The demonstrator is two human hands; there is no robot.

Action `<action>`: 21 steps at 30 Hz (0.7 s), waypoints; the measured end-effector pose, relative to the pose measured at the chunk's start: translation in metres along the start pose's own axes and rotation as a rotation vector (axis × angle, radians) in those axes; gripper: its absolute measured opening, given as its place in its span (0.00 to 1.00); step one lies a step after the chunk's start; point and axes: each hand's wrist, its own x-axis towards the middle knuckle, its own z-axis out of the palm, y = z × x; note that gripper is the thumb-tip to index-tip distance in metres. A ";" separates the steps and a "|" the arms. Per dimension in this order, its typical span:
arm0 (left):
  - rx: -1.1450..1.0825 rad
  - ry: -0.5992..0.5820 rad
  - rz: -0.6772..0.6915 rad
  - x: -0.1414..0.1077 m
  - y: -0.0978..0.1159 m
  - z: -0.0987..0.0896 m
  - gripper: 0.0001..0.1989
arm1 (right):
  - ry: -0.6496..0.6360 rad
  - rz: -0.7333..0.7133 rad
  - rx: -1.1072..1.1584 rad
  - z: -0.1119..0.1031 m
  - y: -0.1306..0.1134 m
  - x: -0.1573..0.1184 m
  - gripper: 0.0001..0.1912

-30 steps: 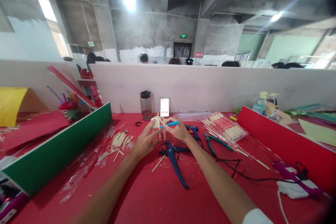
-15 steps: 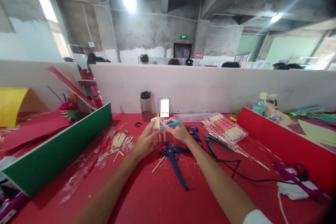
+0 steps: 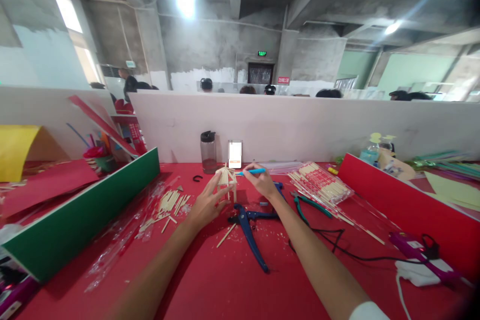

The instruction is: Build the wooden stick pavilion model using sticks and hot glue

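Observation:
A small house-like frame of thin wooden sticks (image 3: pixel 226 177) stands upright at the middle of the red table. My left hand (image 3: pixel 207 204) grips it from the left and front, its fingers partly covering the lower sticks. To its right, my right hand (image 3: pixel 259 183) is closed in a writing grip round a blue pen (image 3: pixel 255 171). The pen's tip points left at the frame's upper right side; whether it touches is too small to tell. Just in front of the frame lies a blue-handled cutter (image 3: pixel 248 232), with a loose stick (image 3: pixel 226 235) at its left.
Cut sticks (image 3: pixel 170 202) lie in a pile at left. Green-handled pliers (image 3: pixel 317 205), a black cable (image 3: pixel 360 258) and packed sticks (image 3: pixel 322 182) are at right. Behind stand a bottle (image 3: pixel 208 152) and a phone (image 3: pixel 235 154). Green (image 3: pixel 93 210) and red (image 3: pixel 408 200) boards flank the area.
My right hand has drawn the blue pen to the right and slightly up, away from the front of the stick frame. My left hand stays on the frame.

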 end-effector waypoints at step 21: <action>0.023 0.014 0.023 0.000 0.006 -0.022 0.20 | -0.442 0.021 -0.723 -0.045 0.043 -0.058 0.14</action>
